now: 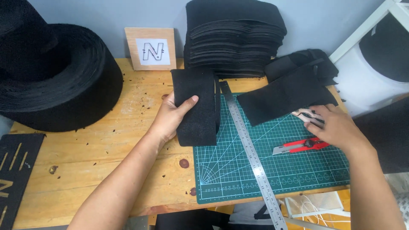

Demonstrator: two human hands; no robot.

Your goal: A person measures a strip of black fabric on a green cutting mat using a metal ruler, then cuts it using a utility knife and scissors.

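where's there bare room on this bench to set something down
Bare wood lies between the big black felt roll and the left hand. The cutting mat is free below the red knife. The back edge is crowded.

Big roll of black felt (51, 72): cut off by top and left edges
Steel ruler (251, 155): lower end runs past bottom edge
Black stencil plate (15, 170): cropped at left edge
Right hand (336, 127): fingertips cover a small object, kind unclear
Cutting mat (298, 170): upper part hidden under felt strips (283, 100)
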